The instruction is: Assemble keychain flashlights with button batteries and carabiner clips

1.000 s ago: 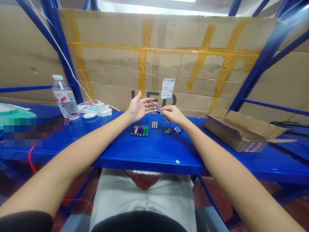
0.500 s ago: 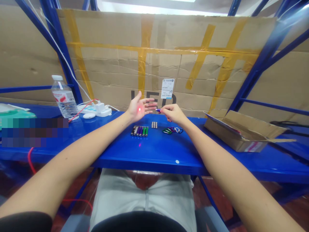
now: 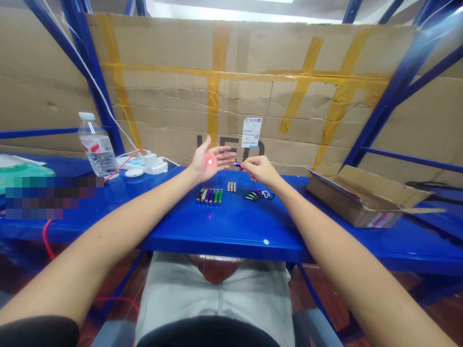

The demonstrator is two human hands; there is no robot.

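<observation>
My left hand (image 3: 213, 158) is raised above the blue table, palm turned inward and fingers spread, holding nothing. A bright red light spot (image 3: 210, 162) glows on its palm. Pinched in my right hand (image 3: 260, 169) is a small purple laser pointer (image 3: 237, 165), aimed left at the open palm. Below the hands lies a row of laser pointers (image 3: 209, 196) in black, silver, purple and green. To their right, small silver button cells (image 3: 232, 186) sit in a tight grid. Coloured carabiners (image 3: 259, 194) lie beneath my right hand.
An open cardboard box (image 3: 365, 197) stands on the right of the blue table (image 3: 231, 231). At the left are a water bottle (image 3: 96, 144), a white power strip (image 3: 155, 166) with cables and a green bag (image 3: 25, 173). A large cardboard sheet (image 3: 173, 106) closes off the back.
Almost nothing differs. The red spot has shifted very slightly upward on my left palm, while both hands keep their places.
</observation>
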